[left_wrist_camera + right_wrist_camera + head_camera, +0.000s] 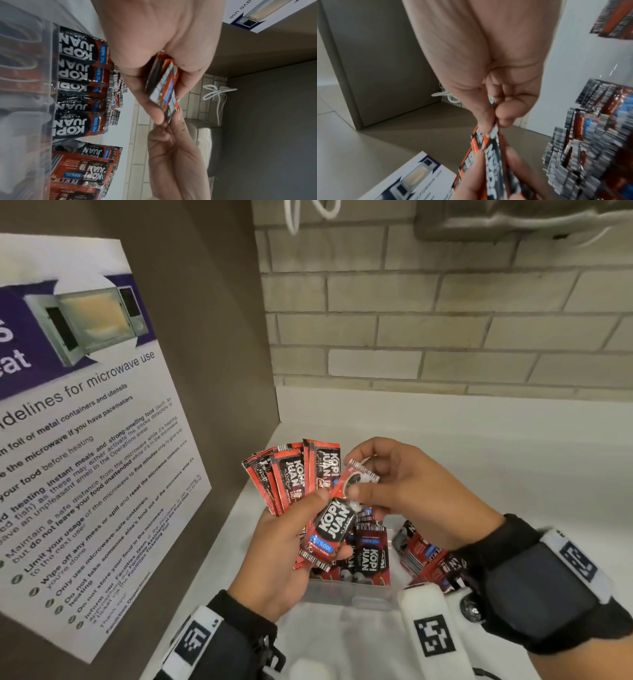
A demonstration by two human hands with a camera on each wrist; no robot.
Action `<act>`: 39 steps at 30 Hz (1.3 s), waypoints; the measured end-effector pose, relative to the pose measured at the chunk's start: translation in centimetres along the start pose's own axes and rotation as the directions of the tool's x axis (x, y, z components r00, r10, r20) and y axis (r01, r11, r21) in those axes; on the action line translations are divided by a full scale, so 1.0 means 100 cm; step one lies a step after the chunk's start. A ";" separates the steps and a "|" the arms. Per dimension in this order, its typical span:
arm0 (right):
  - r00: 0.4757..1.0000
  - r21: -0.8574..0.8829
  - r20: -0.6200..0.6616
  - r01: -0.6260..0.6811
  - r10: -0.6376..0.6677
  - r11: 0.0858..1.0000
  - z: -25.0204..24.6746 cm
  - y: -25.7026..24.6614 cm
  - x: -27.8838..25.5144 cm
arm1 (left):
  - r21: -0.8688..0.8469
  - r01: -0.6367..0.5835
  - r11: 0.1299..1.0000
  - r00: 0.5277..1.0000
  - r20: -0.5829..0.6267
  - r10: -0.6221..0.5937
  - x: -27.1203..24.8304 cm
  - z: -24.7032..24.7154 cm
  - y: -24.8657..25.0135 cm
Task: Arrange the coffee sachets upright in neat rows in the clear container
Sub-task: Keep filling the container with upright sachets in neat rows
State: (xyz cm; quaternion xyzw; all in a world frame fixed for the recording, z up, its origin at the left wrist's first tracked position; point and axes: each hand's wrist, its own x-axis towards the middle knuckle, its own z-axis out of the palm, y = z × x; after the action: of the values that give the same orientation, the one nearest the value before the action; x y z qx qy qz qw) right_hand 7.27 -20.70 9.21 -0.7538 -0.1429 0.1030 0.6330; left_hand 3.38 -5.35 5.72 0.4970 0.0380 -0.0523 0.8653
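My left hand (281, 546) grips a fanned bundle of Kopi Juan coffee sachets (291, 474), which spreads toward 11 o'clock above my thumb. My right hand (407, 491), at 3 o'clock of the bundle, pinches the top end of a single sachet (334, 523) between thumb and forefinger; the sachet slants down toward 7 o'clock and lies across my left fingers, touching the bundle. Directly beneath both hands, at 6 o'clock, the clear container (349, 594) stands on the white counter (479, 460) with upright sachets (368, 556) in a row inside. More loose sachets (424, 556) lie heaped at 4 o'clock of the container. A microwave guidelines poster (85, 422) hangs at 9 o'clock.
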 end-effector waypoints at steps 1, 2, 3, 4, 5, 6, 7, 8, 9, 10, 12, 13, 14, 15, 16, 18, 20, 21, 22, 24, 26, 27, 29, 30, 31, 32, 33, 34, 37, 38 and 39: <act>1.000 0.024 -0.023 0.009 -0.008 1.000 -0.002 -0.001 0.000 | 0.004 -0.003 1.000 1.000 0.008 0.003 0.000 0.000 0.000; 0.998 0.054 -0.063 0.018 -0.015 0.998 -0.006 -0.002 0.000 | 0.010 -0.005 1.000 1.000 0.016 0.005 -0.001 -0.001 0.000; 0.994 0.085 -0.110 0.030 -0.021 0.996 -0.009 -0.004 0.000 | 0.014 -0.003 1.000 1.000 0.022 0.003 -0.001 -0.001 0.000; 0.987 0.117 -0.160 0.043 -0.024 0.992 -0.012 -0.006 0.000 | 0.014 -0.001 1.000 1.000 0.028 0.000 -0.002 -0.002 0.001; 0.978 0.152 -0.207 0.060 -0.027 0.987 -0.014 -0.007 0.000 | 0.009 0.000 1.000 0.999 0.036 -0.001 -0.002 -0.002 0.001; 0.968 0.184 -0.247 0.081 -0.033 0.980 -0.016 -0.009 0.000 | 0.001 -0.003 1.000 0.999 0.043 0.003 -0.003 -0.003 0.001; 0.959 0.208 -0.281 0.102 -0.041 0.973 -0.016 -0.010 0.001 | -0.008 -0.010 1.000 0.999 0.045 0.010 -0.003 -0.003 0.001; 0.951 0.225 -0.306 0.119 -0.045 0.967 -0.016 -0.010 0.001 | -0.016 -0.022 1.000 0.999 0.042 0.023 -0.003 -0.002 0.001; 0.947 0.241 -0.319 0.125 -0.044 0.963 -0.015 -0.010 0.000 | -0.022 -0.038 0.999 0.999 0.035 0.039 -0.003 -0.001 0.001; 0.948 0.258 -0.318 0.120 -0.033 0.959 -0.014 -0.009 0.000 | -0.024 -0.059 0.998 0.998 0.021 0.059 -0.002 0.000 0.001; 0.963 0.284 -0.270 0.079 0.000 0.956 -0.012 -0.006 -0.002 | -0.020 -0.104 0.994 0.994 -0.022 0.103 0.001 -0.001 0.002; 0.975 0.265 -0.222 0.044 0.017 0.963 -0.013 -0.005 -0.004 | -0.013 -0.123 0.992 0.991 -0.046 0.122 0.004 -0.002 0.002; 0.986 0.207 -0.160 0.000 0.034 0.978 -0.013 -0.004 -0.007 | 0.003 -0.139 0.990 0.988 -0.064 0.139 0.006 -0.003 0.004; 0.995 0.117 -0.082 -0.044 0.053 0.992 -0.013 -0.002 -0.009 | 0.025 -0.151 0.988 0.986 -0.072 0.152 0.007 -0.004 0.005; 0.997 0.020 0.004 -0.074 0.074 0.997 -0.012 -0.001 -0.011 | 0.053 -0.159 0.986 0.984 -0.068 0.163 0.008 -0.005 0.006; 0.984 -0.080 0.138 -0.104 0.115 0.991 -0.007 0.001 -0.015 | 0.111 -0.163 0.980 0.984 -0.047 0.169 0.010 -0.006 0.006; 0.973 -0.077 0.194 -0.111 0.124 0.991 -0.002 0.003 -0.016 | 0.140 -0.160 0.977 0.986 -0.031 0.166 0.010 -0.006 0.004; 0.974 -0.068 0.201 -0.096 0.107 0.993 -0.001 0.003 -0.017 | 0.141 -0.155 0.978 0.987 -0.022 0.160 0.010 -0.006 0.003; 0.978 -0.049 0.193 -0.074 0.082 0.996 0.000 0.002 -0.017 | 0.133 -0.148 0.980 0.988 -0.016 0.151 0.009 -0.006 0.002; 0.996 -0.020 0.091 -0.017 0.019 1.000 -0.001 0.001 -0.017 | 0.106 -0.131 0.986 0.991 -0.015 0.133 0.009 -0.008 0.004; 0.993 -0.082 -0.111 0.034 -0.043 0.996 -0.006 -0.001 -0.016 | 0.097 -0.136 0.986 0.990 -0.021 0.139 0.009 -0.009 0.005; 0.974 -0.143 -0.214 0.043 -0.074 0.989 -0.006 0.000 -0.014 | 0.102 -0.147 0.984 0.988 -0.026 0.150 0.009 -0.009 0.006; 0.930 -0.303 -0.328 0.063 -0.166 0.951 0.001 -0.001 -0.010 | 0.142 -0.176 0.974 0.982 -0.050 0.184 0.011 -0.007 0.003; 0.923 -0.383 -0.319 0.080 -0.213 0.920 0.007 -0.003 -0.010 | 0.187 -0.194 0.963 0.977 -0.056 0.208 0.012 -0.006 0.001; 0.928 -0.450 -0.290 0.085 -0.236 0.889 0.014 -0.006 -0.011 | 0.241 -0.209 0.948 0.972 -0.054 0.228 0.013 -0.003 -0.002; 0.936 -0.503 -0.263 0.076 -0.236 0.861 0.021 -0.009 -0.011 | 0.292 -0.220 0.931 0.970 -0.040 0.242 0.013 -0.001 -0.005; 0.943 -0.536 -0.249 0.056 -0.221 0.842 0.026 -0.009 -0.010 | 0.332 -0.222 0.917 0.970 -0.024 0.244 0.012 0.002 -0.007; 0.947 -0.546 -0.247 0.037 -0.203 0.837 0.028 -0.009 -0.009 | 0.356 -0.222 0.908 0.970 -0.011 0.242 0.011 0.003 -0.009; 0.956 -0.510 -0.245 0.014 -0.161 0.860 0.024 -0.008 -0.007 | 0.359 -0.218 0.907 0.974 0.019 0.227 0.007 0.001 -0.011; 0.961 -0.484 -0.235 0.014 -0.145 0.875 0.022 -0.007 -0.006 | 0.348 -0.217 0.912 0.975 0.032 0.220 0.005 0.000 -0.010; 0.967 -0.452 -0.220 0.015 -0.128 0.892 0.020 -0.006 -0.006 | 0.335 -0.214 0.918 0.976 0.042 0.212 0.004 0.000 -0.010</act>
State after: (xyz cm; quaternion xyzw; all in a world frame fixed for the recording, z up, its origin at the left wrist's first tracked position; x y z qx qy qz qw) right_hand 5.96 -18.95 9.42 -0.8800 -0.1115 -0.0494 0.4590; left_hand 3.66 -5.83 4.83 0.6388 -0.0279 0.0351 0.7681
